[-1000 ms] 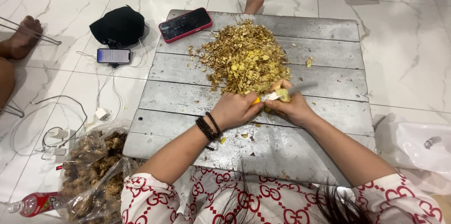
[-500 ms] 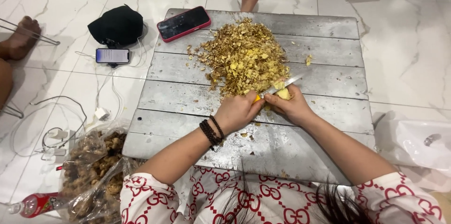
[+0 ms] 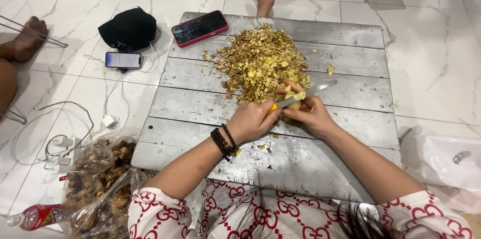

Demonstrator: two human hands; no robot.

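Left hand [image 3: 253, 118] is closed around the yellow handle of a knife [image 3: 299, 97]; its blade points right, across the right hand. Right hand [image 3: 306, 110] is curled around a small yellow piece of root [image 3: 294, 103], held just above the grey plank table [image 3: 345, 58], at the near edge of a heap of yellow-brown peelings [image 3: 263, 61]. A black bead bracelet [image 3: 223, 139] sits on the left wrist. A red-cased phone [image 3: 199, 27] lies on the table's far left corner. On the floor to the left: a black cap [image 3: 128, 27], a second phone [image 3: 123, 60], a plastic bag of unpeeled roots [image 3: 100, 179].
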